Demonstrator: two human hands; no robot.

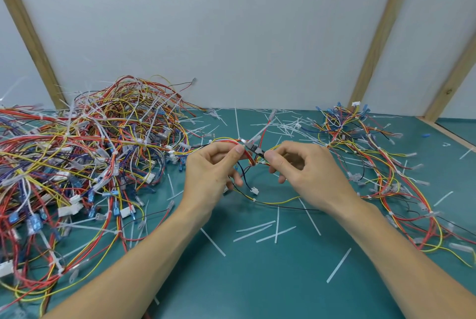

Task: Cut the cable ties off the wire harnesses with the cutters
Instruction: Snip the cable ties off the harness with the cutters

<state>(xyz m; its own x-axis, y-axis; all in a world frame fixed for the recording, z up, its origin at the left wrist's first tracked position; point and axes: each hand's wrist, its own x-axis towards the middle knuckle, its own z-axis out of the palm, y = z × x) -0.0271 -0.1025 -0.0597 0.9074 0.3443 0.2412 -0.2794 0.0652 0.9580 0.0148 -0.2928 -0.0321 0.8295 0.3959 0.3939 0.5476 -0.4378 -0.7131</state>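
Observation:
Between my hands, just above the green mat, I hold a wire harness of red, yellow and black wires. My left hand pinches its red bundle at thumb and forefinger. My right hand pinches it a little to the right, at a small dark piece; I cannot tell what that piece is. A white cable tie sticks up from the bundle between the fingertips. A yellow wire and a white connector hang below. I cannot make out any cutters.
A big tangled pile of harnesses fills the left of the mat. A smaller spread of harnesses lies at the right. Cut white tie pieces are scattered over the middle and back. White panels with wooden posts close the back.

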